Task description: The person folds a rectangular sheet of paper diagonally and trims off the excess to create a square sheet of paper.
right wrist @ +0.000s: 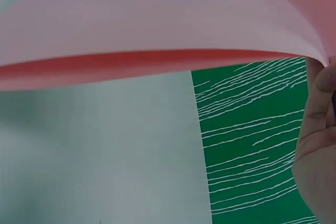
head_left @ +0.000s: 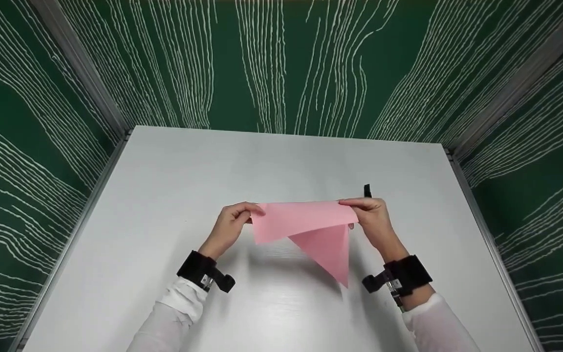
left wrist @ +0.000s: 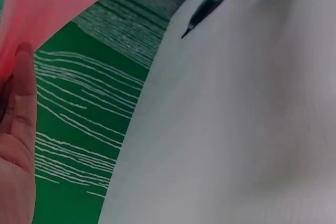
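Observation:
A folded sheet of pink paper (head_left: 306, 215) is held up above the white table between both hands. My left hand (head_left: 230, 225) pinches its left end between thumb and fingers. At the other end my right hand (head_left: 372, 215) pinches the top right corner. A triangular flap (head_left: 328, 249) of the sheet hangs down on the right side, its tip pointing at the table. Close up in the right wrist view, the paper (right wrist: 157, 14) bows, with a narrow gap along its lower edge. Some fingers of both hands are hidden behind the paper.
A slim dark pointed object (left wrist: 206, 8) lies on the table (left wrist: 173, 129); from the head view, its black end (head_left: 367, 189) shows just beyond my right hand. Green walls (head_left: 301, 68) with white lines and grey corner posts (head_left: 516, 73) enclose the table on the back and sides.

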A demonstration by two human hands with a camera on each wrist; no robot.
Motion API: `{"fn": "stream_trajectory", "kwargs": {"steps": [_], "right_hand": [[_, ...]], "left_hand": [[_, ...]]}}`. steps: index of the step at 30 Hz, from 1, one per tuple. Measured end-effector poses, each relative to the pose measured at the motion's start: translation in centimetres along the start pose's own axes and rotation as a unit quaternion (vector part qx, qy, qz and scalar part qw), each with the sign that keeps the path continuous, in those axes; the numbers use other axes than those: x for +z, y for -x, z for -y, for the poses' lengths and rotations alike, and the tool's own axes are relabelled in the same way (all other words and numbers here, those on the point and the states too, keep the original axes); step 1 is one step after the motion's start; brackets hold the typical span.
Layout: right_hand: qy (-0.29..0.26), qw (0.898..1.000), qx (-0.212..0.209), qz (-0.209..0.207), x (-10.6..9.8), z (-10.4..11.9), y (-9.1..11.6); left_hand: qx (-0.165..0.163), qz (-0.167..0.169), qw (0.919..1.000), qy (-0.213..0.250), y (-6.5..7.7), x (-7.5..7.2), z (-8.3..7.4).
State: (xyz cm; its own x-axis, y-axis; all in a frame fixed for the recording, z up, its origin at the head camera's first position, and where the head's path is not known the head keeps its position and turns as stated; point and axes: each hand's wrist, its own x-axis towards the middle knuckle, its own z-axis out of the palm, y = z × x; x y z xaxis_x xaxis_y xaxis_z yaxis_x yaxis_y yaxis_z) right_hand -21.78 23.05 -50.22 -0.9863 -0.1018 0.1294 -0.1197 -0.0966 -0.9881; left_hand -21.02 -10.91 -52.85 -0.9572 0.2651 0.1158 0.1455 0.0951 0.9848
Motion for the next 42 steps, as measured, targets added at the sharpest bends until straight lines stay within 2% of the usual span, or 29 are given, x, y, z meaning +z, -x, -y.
{"fn": "stream_trajectory", "kwargs": {"steps": [2, 5, 9, 11, 13, 19, 23, 26, 31, 34, 36, 38, 42], "right_hand": [[0.009, 1.0, -0.003, 0.006, 0.0, 0.1, 0.0], [0.024, 1.0, -0.01, 0.014, 0.1, 0.1, 0.1], [0.034, 0.999, -0.019, 0.014, 0.6, 0.2, 0.1], [0.03, 0.999, -0.018, 0.007, 0.8, 0.2, 0.1], [0.032, 0.999, -0.015, 0.007, 1.0, 0.3, 0.2], [0.01, 0.999, 0.021, 0.024, 1.0, 0.6, 0.1], [-0.014, 0.999, 0.051, 0.005, 1.1, 0.9, 0.1], [0.002, 0.999, 0.048, -0.01, 1.3, 1.0, 0.2], [0.031, 0.999, 0.022, -0.002, 1.8, 1.2, 0.4], [0.064, 0.998, 0.016, -0.007, 2.3, 1.5, 0.5], [0.11, 0.994, 0.016, -0.018, 2.6, 1.7, 0.5], [0.156, 0.987, 0.017, -0.03, 2.9, 1.9, 0.5], [0.169, 0.985, 0.013, -0.045, 3.5, 2.7, 0.8]], "left_hand": [[0.005, -0.009, 0.9999, -0.005, 0.1, 0.2, -0.2], [0.016, -0.048, 0.998, -0.038, 0.1, 0.8, -0.5], [0.034, -0.123, 0.984, -0.125, 0.0, 1.8, -0.7], [0.04, -0.146, 0.9778, -0.145, -0.1, 2.1, -0.8], [0.042, -0.156, 0.9768, -0.14, -0.2, 2.3, -0.8], [0.015, -0.151, 0.9854, -0.077, -0.2, 2.4, -0.9], [0.007, -0.149, 0.9882, -0.038, -0.2, 2.3, -1.1], [0.011, -0.154, 0.9877, -0.023, -0.2, 2.3, -1.0], [0.026, -0.162, 0.9861, -0.023, -0.1, 2.4, -0.8], [0.031, -0.156, 0.9869, -0.023, 0.0, 2.5, -0.7], [0.033, -0.151, 0.9876, -0.027, 0.1, 2.5, -0.7], [0.036, -0.141, 0.9885, -0.04, 0.1, 2.6, -0.7], [0.049, -0.103, 0.9902, -0.08, 0.3, 2.4, -0.6]]}}
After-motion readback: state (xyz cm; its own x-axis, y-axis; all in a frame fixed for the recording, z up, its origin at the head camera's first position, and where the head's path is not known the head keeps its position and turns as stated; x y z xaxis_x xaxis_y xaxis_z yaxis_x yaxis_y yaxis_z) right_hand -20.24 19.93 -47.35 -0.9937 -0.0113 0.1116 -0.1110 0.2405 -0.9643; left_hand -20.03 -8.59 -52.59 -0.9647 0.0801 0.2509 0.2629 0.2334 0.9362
